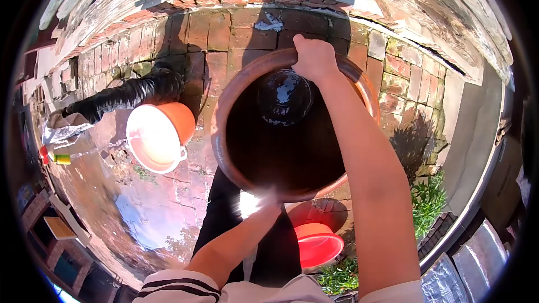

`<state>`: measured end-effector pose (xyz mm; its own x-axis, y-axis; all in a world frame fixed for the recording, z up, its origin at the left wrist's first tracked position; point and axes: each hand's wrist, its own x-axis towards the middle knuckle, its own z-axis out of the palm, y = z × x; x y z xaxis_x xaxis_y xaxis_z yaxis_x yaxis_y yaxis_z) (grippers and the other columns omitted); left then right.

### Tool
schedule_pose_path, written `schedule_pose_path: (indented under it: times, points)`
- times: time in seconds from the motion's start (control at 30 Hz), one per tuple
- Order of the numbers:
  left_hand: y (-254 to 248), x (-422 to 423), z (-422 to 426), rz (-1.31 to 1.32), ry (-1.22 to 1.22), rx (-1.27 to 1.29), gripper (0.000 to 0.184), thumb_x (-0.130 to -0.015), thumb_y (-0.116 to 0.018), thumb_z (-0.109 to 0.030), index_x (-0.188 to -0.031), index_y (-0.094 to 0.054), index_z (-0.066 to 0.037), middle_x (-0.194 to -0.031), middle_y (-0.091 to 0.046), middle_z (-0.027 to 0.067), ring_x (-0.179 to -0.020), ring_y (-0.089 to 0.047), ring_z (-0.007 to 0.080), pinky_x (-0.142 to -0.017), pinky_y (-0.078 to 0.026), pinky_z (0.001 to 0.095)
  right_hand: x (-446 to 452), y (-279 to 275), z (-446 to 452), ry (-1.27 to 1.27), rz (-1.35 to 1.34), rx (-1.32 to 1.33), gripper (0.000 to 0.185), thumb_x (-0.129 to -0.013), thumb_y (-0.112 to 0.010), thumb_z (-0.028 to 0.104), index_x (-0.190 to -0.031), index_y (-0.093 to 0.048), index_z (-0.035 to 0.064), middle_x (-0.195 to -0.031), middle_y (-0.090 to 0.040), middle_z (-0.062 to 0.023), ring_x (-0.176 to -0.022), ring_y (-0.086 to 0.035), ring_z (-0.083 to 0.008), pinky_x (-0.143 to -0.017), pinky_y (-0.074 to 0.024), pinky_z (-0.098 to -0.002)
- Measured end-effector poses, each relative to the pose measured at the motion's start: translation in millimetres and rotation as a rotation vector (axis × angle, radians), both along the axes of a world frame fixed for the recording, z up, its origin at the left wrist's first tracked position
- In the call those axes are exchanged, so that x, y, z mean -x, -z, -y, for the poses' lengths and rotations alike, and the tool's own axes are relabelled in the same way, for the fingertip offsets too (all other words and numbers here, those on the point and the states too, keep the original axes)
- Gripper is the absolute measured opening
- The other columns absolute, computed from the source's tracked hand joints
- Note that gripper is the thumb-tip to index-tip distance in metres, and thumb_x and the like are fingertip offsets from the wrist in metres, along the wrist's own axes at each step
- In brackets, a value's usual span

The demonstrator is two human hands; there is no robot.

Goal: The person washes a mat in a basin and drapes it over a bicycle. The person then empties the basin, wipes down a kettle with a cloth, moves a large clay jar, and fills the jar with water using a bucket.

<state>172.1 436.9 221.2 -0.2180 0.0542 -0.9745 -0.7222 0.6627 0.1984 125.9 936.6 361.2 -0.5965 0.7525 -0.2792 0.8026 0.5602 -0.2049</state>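
A large brown clay pot (220, 129) is tilted in front of me, its wide mouth turned up toward my view. Its inside is dark, and a round patch (285, 98) with bright reflections shows deep within. My right hand (315, 59) is closed over the far rim, its arm stretched across the pot's right side. At the near rim, my left hand (270, 206) meets the pot, but strong glare and the rim hide its fingers. My legs in dark trousers (275, 252) stand below the pot.
An orange bucket (181, 123) with a pale inside stands left of the pot. A red basin (319, 244) lies near my feet. Another person's black-clad leg (135, 95) is at the left. Green plants (428, 202) grow at right; brick paving (247, 38) runs to a low ledge.
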Motion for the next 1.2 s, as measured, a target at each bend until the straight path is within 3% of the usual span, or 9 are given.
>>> schedule_pose_path:
  times: [0.03,0.1,0.13,0.17,0.3,0.6,0.87,1.0,1.2]
  points:
    - [31.3,-19.7,35.4,-0.202,0.413,-0.064,0.028,-0.086,-0.060,-0.023,-0.107,-0.051,-0.007,-0.102,-0.058,0.0085,-0.093,-0.057,0.0220,-0.078,-0.050,0.0374,10.0,3.0,-5.2,-0.026,-0.009,0.019,0.030,-0.064,-0.067,0.015,-0.088,-0.051,0.0048,-0.079,-0.063,-0.0136,-0.080,-0.062,-0.0318,-0.069,-0.0493,-0.0410]
    - [28.3,-18.1,3.9,-0.107,0.172,0.104,0.027,-0.087,-0.058,-0.023,-0.106,-0.051,-0.006,-0.102,-0.058,0.0094,-0.097,-0.056,0.0226,-0.082,-0.049,0.0378,28.6,7.5,-18.3,-0.066,-0.017,0.047,0.030,-0.064,-0.067,0.012,-0.090,-0.054,0.0043,-0.080,-0.065,-0.0142,-0.081,-0.063,-0.0303,-0.070,-0.0495,-0.0394]
    - [-12.2,-4.5,-44.7,0.206,-0.481,0.326,0.026,-0.088,-0.057,-0.023,-0.105,-0.051,-0.005,-0.102,-0.058,0.0101,-0.099,-0.056,0.0230,-0.084,-0.049,0.0383,38.0,16.0,-21.6,-0.080,-0.027,0.038,0.030,-0.064,-0.067,0.011,-0.090,-0.054,0.0041,-0.079,-0.065,-0.0139,-0.081,-0.063,-0.0299,-0.070,-0.0494,-0.0391]
    - [-29.6,6.9,-64.6,0.226,-0.591,0.296,0.027,-0.089,-0.055,-0.022,-0.107,-0.048,-0.003,-0.103,-0.058,0.0116,-0.101,-0.055,0.0253,-0.087,-0.048,0.0405,50.3,20.3,-25.5,-0.079,-0.011,0.058,0.030,-0.064,-0.066,0.011,-0.090,-0.055,0.0045,-0.080,-0.065,-0.0135,-0.082,-0.063,-0.0295,-0.071,-0.0492,-0.0386]
    - [19.3,17.6,-37.4,0.293,-0.533,0.220,0.028,-0.090,-0.047,-0.014,-0.115,-0.042,-0.001,-0.114,-0.052,0.0167,-0.105,-0.053,0.0322,-0.092,-0.045,0.0473,70.2,51.7,-44.6,-0.075,-0.045,0.009,0.029,-0.063,-0.067,0.010,-0.089,-0.055,0.0067,-0.085,-0.064,-0.0112,-0.084,-0.061,-0.0270,-0.072,-0.0472,-0.0359]
    - [-69.0,56.8,-131.0,0.258,-0.550,0.259,0.025,-0.088,-0.052,-0.011,-0.112,-0.046,-0.006,-0.110,-0.054,0.0109,-0.103,-0.054,0.0288,-0.088,-0.048,0.0439,48.1,63.4,-80.7,-0.035,-0.157,0.045,0.032,-0.060,-0.072,0.017,-0.083,-0.052,0.0071,-0.083,-0.061,-0.0108,-0.085,-0.059,-0.0297,-0.073,-0.0471,-0.0397]
    - [-140.7,133.1,-224.4,-0.028,-0.113,0.332,0.030,-0.086,-0.061,-0.022,-0.107,-0.047,-0.006,-0.103,-0.054,0.0051,-0.082,-0.052,0.0162,-0.077,-0.041,0.0296,-38.6,49.8,-133.5,0.290,0.012,0.113,0.038,-0.068,-0.067,0.027,-0.102,-0.060,0.0133,-0.097,-0.064,-0.0096,-0.092,-0.060,-0.0286,-0.080,-0.0483,-0.0392]
    - [-156.1,180.3,-277.2,-0.224,0.407,0.115,0.044,-0.086,-0.060,-0.024,-0.113,-0.038,0.003,-0.111,-0.049,0.0125,-0.101,-0.048,0.0203,-0.087,-0.039,0.0304,-85.7,43.5,-131.1,0.590,0.088,0.142,0.039,-0.070,-0.065,0.033,-0.103,-0.061,0.0131,-0.096,-0.065,-0.0109,-0.092,-0.061,-0.0287,-0.079,-0.0480,-0.0384]
    - [-79.1,254.0,-329.4,-0.839,0.900,-0.123,0.049,-0.083,-0.063,-0.028,-0.106,-0.039,0.008,-0.100,-0.054,0.0216,-0.093,-0.053,0.0265,-0.081,-0.042,0.0331,-151.4,49.5,-125.9,0.826,0.155,0.159,0.041,-0.070,-0.064,0.038,-0.102,-0.062,0.0120,-0.091,-0.066,-0.0107,-0.087,-0.063,-0.0273,-0.076,-0.0476,-0.0385]
